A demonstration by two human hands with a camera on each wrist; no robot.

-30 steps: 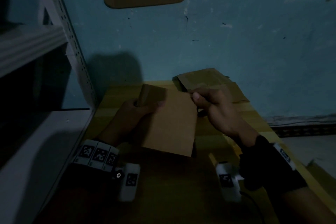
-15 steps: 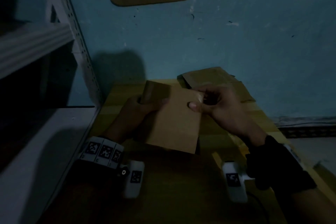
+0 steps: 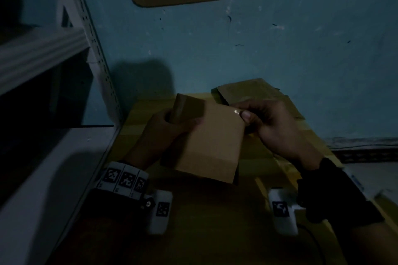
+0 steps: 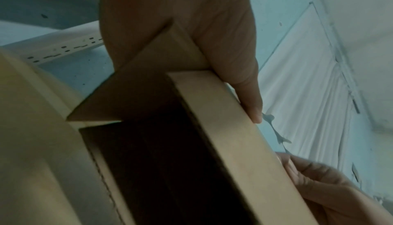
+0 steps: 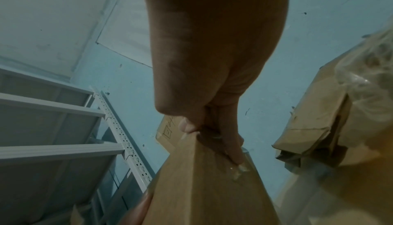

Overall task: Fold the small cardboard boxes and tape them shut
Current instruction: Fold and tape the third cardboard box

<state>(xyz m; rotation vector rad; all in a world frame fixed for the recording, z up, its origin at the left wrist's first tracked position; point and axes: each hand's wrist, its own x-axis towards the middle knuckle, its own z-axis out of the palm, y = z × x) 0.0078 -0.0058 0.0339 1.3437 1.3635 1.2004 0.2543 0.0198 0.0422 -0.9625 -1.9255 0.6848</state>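
In the middle of the frame a small cardboard box (image 3: pixel 212 140) is held above the yellow table (image 3: pixel 269 153), tilted toward the camera. The left hand (image 3: pixel 163 135) grips its upper left corner, and the right hand (image 3: pixel 273 127) pinches its upper right corner, where a small shiny spot shows. Behind the box, flat cardboard pieces (image 3: pixel 254 90) lie against the blue wall (image 3: pixel 280 49), and a white shelf rack (image 3: pixel 64 54) stands at the left.
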